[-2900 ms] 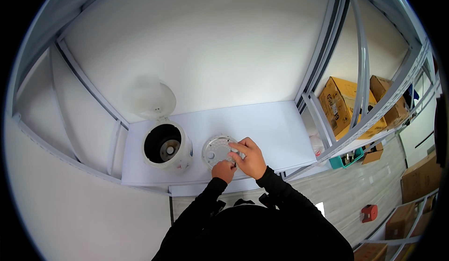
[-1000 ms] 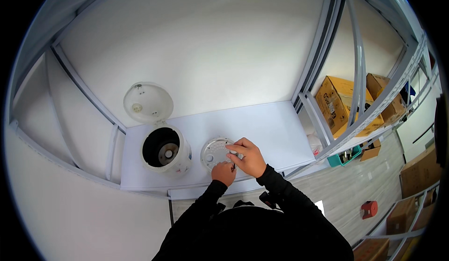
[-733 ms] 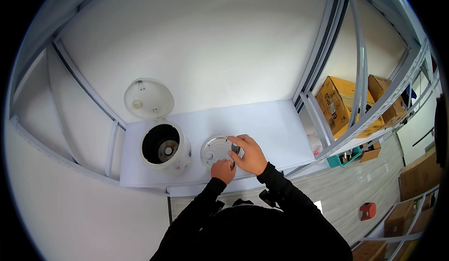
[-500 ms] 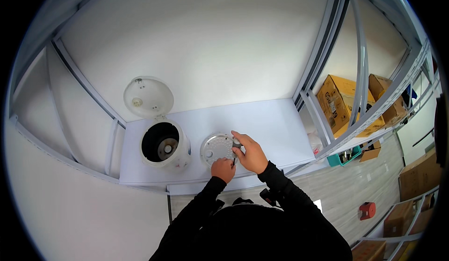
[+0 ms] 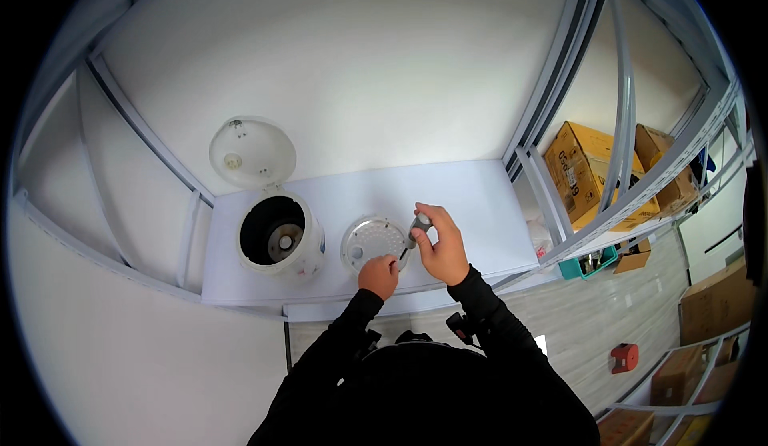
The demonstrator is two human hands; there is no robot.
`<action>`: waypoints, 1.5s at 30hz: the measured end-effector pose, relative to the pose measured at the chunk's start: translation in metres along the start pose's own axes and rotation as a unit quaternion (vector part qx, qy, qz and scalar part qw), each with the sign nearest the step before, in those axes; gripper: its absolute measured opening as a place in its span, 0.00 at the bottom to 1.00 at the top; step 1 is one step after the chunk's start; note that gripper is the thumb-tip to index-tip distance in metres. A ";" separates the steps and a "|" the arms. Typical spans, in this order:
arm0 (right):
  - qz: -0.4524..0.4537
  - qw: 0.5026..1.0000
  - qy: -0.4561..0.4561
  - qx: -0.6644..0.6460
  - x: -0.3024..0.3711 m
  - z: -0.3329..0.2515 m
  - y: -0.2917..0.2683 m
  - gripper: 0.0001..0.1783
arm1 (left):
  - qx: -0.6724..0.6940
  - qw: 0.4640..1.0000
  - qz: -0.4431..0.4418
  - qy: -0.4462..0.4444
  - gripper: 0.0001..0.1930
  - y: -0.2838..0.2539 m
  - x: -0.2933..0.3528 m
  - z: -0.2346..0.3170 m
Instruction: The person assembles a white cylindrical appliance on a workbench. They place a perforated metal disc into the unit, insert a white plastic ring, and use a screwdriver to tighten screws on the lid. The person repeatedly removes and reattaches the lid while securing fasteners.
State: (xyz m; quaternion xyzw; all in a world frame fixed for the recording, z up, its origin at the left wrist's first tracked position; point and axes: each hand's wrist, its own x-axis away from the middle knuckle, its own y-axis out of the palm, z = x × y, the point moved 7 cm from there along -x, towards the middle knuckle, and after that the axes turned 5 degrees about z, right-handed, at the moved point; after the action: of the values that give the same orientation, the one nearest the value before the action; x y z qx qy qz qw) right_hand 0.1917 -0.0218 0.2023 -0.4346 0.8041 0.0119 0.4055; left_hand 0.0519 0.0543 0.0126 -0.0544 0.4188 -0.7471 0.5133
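Observation:
My right hand [image 5: 444, 248] is closed round the grey handle of a screwdriver [image 5: 419, 222]. Its dark shaft slants down toward the near right rim of a round metal plate [image 5: 372, 234] with small dimples or holes, lying on the white table. At that rim my left hand [image 5: 378, 277] is closed, its thumb and forefinger by the shaft's tip; what they pinch is hidden. Left of the plate stands a white rice cooker [image 5: 304, 266]. Its lid [image 5: 254, 152] is swung up, and a dark inside with a round heating plate [image 5: 284, 242] shows.
The white table [image 5: 456, 186] backs onto a pale wall, with grey metal frame posts [image 5: 552, 70] beside it. On the right are a yellow carton [image 5: 588, 174], a teal basket [image 5: 588, 264] and a red stool [image 5: 624, 358]. Brown cartons [image 5: 714, 302] sit at the lower right.
My right hand has drawn the screwdriver slightly right and up, showing more of its handle and shaft. The left hand stays by the plate's rim. The whole view has shifted a little.

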 end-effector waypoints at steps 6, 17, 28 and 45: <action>0.020 1.000 0.000 0.010 -0.002 0.002 -0.009 0.22 | -0.044 0.997 -0.031 0.056 0.06 0.009 -0.001 -0.003; 0.028 0.996 -0.028 0.075 0.008 0.002 -0.017 0.23 | -0.102 0.989 -0.094 0.057 0.06 0.026 -0.001 -0.005; -0.041 0.998 0.007 0.038 0.020 0.025 -0.008 0.24 | -0.121 0.985 -0.119 0.038 0.05 0.023 -0.010 0.000; -0.177 0.923 0.161 0.303 0.073 0.111 0.072 0.33 | -0.107 0.985 0.031 -0.129 0.37 -0.068 0.017 -0.070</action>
State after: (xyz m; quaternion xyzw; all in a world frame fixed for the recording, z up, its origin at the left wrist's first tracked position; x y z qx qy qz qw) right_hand 0.1906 0.0143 0.0557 -0.4222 0.7341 -0.3739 0.3783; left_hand -0.0414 0.0886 0.0080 -0.1917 0.4280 -0.6683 0.5775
